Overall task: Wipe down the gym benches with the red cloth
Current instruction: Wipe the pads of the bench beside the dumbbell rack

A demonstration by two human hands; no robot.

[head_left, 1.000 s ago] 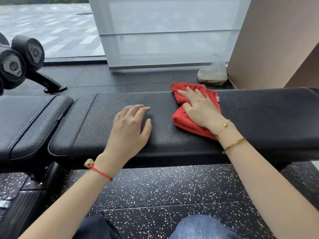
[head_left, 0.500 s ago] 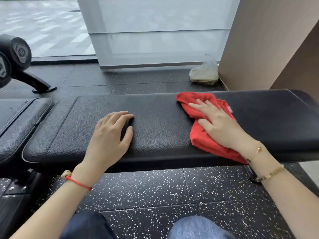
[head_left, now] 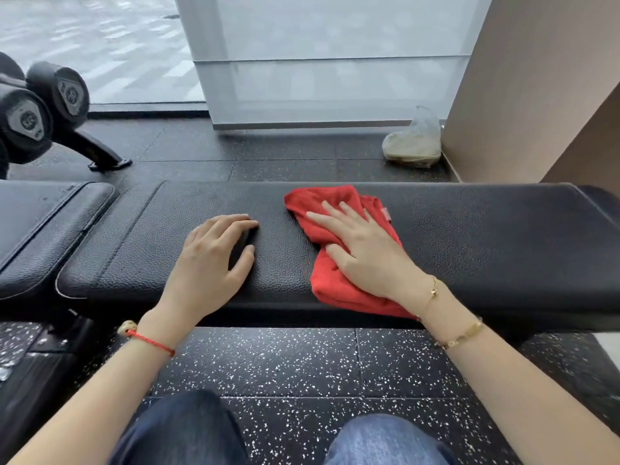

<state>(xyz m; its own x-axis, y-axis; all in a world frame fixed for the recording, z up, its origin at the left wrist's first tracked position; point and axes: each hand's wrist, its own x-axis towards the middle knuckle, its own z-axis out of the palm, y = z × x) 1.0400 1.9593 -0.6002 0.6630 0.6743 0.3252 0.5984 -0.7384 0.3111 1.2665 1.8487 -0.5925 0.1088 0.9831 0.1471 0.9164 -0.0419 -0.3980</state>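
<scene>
Since half a second ago, the right hand is carrying the crumpled red microfibre cloth leftward along the long black textured-vinyl bench pad, toward the left hand; the camera view is also shifting.

The right hand is pressing flat on the cloth with fingers straight and slightly spread. The cloth is lying near mid-length of the bench pad, spanning from near the far edge to the near edge, where its lower fold is overhanging. The left hand is bracing on the bare pad just beside the cloth, fingers loosely curved and close together, gripping nothing.

Hazards, as judged:
- The cloth is bunching, so contact is narrowing and strips along the far edge are probably being missed.
- The overhanging fold is risking a slip off the near edge.
- The patch under the left hand is staying unwiped unless that hand lifts.
- The adjoining black seat pad at the left end is probably still needing attention.
</scene>
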